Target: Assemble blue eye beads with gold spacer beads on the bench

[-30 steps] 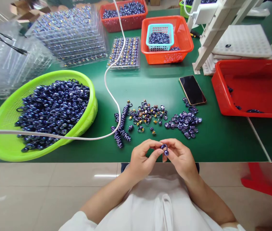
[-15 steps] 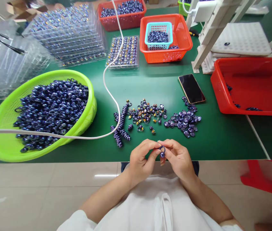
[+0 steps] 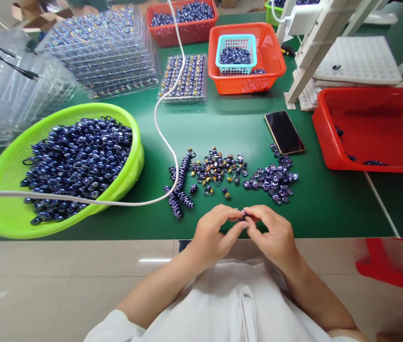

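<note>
Over the table's front edge, my left hand point(image 3: 215, 233) and my right hand point(image 3: 273, 233) meet at their fingertips. Both pinch a small dark blue ring point(image 3: 245, 216), mostly covered by the fingers. Just beyond them lies a loose pile of dark blue rings with gold-coloured parts point(image 3: 219, 167). To its left, dark rings are nested in rows point(image 3: 180, 187). Flat, shiny dark blue caps point(image 3: 274, 181) are heaped on the right.
A lime green basket point(image 3: 138, 156) full of dark rings stands left. A white cable point(image 3: 164, 137) crosses the table. Further back are filled clear trays point(image 3: 116, 57) and an orange basket point(image 3: 276, 57). A phone point(image 3: 284, 132) and red bin point(image 3: 372, 128) are right.
The ring has turned between my fingers: its loop faced me before and is now mostly hidden. My hands have shifted slightly, with the fingers straighter.
</note>
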`<state>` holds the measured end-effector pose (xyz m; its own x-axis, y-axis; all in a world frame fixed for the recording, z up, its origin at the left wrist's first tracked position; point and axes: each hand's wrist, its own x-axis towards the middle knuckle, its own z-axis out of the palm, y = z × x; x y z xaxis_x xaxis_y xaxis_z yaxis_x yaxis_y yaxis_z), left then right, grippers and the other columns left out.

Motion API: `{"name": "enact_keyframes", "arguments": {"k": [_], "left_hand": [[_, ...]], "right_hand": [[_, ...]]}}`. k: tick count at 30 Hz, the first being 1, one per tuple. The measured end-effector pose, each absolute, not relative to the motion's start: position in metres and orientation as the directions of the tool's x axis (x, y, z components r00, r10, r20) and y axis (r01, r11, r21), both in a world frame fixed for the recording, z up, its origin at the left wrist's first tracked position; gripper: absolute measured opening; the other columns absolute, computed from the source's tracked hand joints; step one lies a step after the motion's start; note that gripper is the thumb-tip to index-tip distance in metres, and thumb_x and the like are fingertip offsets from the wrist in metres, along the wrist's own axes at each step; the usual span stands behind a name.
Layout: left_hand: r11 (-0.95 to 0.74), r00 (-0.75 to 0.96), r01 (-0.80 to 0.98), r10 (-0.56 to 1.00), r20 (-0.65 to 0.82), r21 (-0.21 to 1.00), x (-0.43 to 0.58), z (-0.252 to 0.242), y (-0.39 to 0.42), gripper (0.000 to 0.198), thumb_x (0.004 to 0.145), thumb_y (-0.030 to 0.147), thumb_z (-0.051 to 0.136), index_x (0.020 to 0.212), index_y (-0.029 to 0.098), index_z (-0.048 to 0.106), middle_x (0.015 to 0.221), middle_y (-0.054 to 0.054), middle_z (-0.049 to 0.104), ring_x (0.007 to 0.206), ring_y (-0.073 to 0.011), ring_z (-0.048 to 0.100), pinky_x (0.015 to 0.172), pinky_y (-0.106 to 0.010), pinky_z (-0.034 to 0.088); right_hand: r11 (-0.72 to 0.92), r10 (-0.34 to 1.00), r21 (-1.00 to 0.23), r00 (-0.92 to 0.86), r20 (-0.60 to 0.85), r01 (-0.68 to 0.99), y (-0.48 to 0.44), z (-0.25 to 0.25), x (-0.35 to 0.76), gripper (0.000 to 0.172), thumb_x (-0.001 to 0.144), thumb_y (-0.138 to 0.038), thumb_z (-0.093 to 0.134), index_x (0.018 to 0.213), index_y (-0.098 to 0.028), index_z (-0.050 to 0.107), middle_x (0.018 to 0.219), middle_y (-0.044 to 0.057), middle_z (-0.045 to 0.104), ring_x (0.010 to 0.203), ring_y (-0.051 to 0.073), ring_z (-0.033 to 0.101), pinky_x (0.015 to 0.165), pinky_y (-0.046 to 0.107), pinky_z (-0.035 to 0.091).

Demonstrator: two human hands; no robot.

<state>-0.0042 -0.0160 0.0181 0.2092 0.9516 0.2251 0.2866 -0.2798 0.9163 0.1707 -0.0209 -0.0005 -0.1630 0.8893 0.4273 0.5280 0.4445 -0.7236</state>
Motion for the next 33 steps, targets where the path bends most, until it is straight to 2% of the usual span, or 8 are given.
{"name": "enact_keyframes", "arguments": {"k": [4, 7, 12, 15, 18, 22, 26, 33], "left_hand": [[0.096, 0.148, 0.064, 0.983, -0.104, 0.993, -0.002, 0.014, -0.014, 0.009, 0.085, 0.024, 0.069, 0.09, 0.016, 0.072, 0.08, -0.006, 0.074, 0.072, -0.0169, 0.069, 0.07, -0.028, 0.056], [0.417, 0.248, -0.184, 0.896, -0.368, 0.89, -0.003, 0.011, -0.009, 0.016, 0.081, 0.029, 0.075, 0.084, 0.014, 0.071, 0.07, -0.004, 0.071, 0.062, -0.0142, 0.067, 0.064, -0.026, 0.055], [0.603, 0.412, -0.33, 0.785, -0.463, 0.727, -0.004, 0.006, -0.006, 0.025, 0.071, 0.032, 0.084, 0.08, 0.012, 0.071, 0.067, -0.002, 0.068, 0.056, -0.0109, 0.062, 0.06, -0.025, 0.053], [0.615, 0.435, -0.323, 0.771, -0.464, 0.719, -0.005, 0.005, -0.008, 0.025, 0.075, 0.034, 0.082, 0.082, 0.012, 0.072, 0.069, -0.002, 0.068, 0.059, -0.0108, 0.062, 0.064, -0.026, 0.054], [0.559, 0.411, -0.304, 0.808, -0.422, 0.772, -0.006, 0.007, -0.01, 0.029, 0.079, 0.034, 0.079, 0.097, 0.013, 0.072, 0.084, -0.005, 0.07, 0.072, -0.0131, 0.065, 0.072, -0.028, 0.055], [0.418, 0.416, -0.249, 0.861, -0.293, 0.874, -0.008, 0.009, -0.011, 0.055, 0.071, 0.023, 0.086, 0.123, 0.022, 0.065, 0.111, -0.008, 0.066, 0.096, -0.0184, 0.064, 0.082, -0.03, 0.056], [0.302, 0.457, -0.127, 0.863, -0.214, 0.945, -0.008, 0.011, -0.013, 0.042, 0.076, 0.023, 0.082, 0.117, 0.02, 0.071, 0.113, -0.009, 0.062, 0.101, -0.021, 0.064, 0.089, -0.033, 0.055], [0.246, 0.422, -0.095, 0.888, -0.185, 0.965, -0.006, 0.012, -0.017, 0.03, 0.075, 0.02, 0.081, 0.104, 0.016, 0.075, 0.101, -0.008, 0.066, 0.091, -0.0189, 0.065, 0.083, -0.03, 0.055]], "right_hand": [[0.527, 0.827, -0.595, -0.203, 0.524, 0.607, -0.021, -0.002, 0.17, 0.032, 0.086, -0.008, 0.06, 0.114, -0.024, 0.062, 0.091, 0.005, 0.072, 0.078, 0.018, 0.07, 0.071, 0.031, 0.06], [0.544, 0.816, -0.602, -0.202, 0.542, 0.585, -0.022, -0.002, 0.169, 0.035, 0.087, -0.011, 0.062, 0.119, -0.025, 0.06, 0.091, 0.005, 0.07, 0.078, 0.018, 0.069, 0.069, 0.031, 0.06], [0.561, 0.826, -0.669, -0.273, 0.494, 0.488, -0.022, 0.0, 0.172, 0.032, 0.093, -0.017, 0.059, 0.124, -0.023, 0.059, 0.095, 0.007, 0.07, 0.082, 0.018, 0.068, 0.07, 0.029, 0.059], [0.588, 0.809, -0.64, -0.334, 0.484, 0.494, -0.019, 0.0, 0.176, 0.028, 0.096, -0.018, 0.056, 0.123, -0.02, 0.059, 0.094, 0.008, 0.069, 0.084, 0.019, 0.068, 0.068, 0.029, 0.058], [0.618, 0.786, -0.595, -0.383, 0.485, 0.514, -0.017, -0.001, 0.179, 0.023, 0.096, -0.016, 0.055, 0.119, -0.016, 0.059, 0.09, 0.009, 0.068, 0.082, 0.02, 0.066, 0.069, 0.031, 0.057], [0.654, 0.756, -0.544, -0.442, 0.483, 0.526, -0.018, -0.004, 0.179, 0.014, 0.098, -0.017, 0.051, 0.111, -0.015, 0.057, 0.085, 0.009, 0.067, 0.076, 0.019, 0.064, 0.065, 0.031, 0.055], [0.685, 0.724, -0.466, -0.457, 0.516, 0.56, -0.022, -0.007, 0.176, 0.011, 0.1, -0.019, 0.047, 0.104, -0.015, 0.056, 0.077, 0.007, 0.067, 0.067, 0.018, 0.063, 0.059, 0.03, 0.051], [0.72, 0.679, -0.413, -0.444, 0.584, 0.558, -0.027, -0.011, 0.172, 0.012, 0.097, -0.018, 0.045, 0.101, -0.015, 0.056, 0.07, 0.006, 0.065, 0.06, 0.017, 0.059, 0.056, 0.03, 0.048]]}}
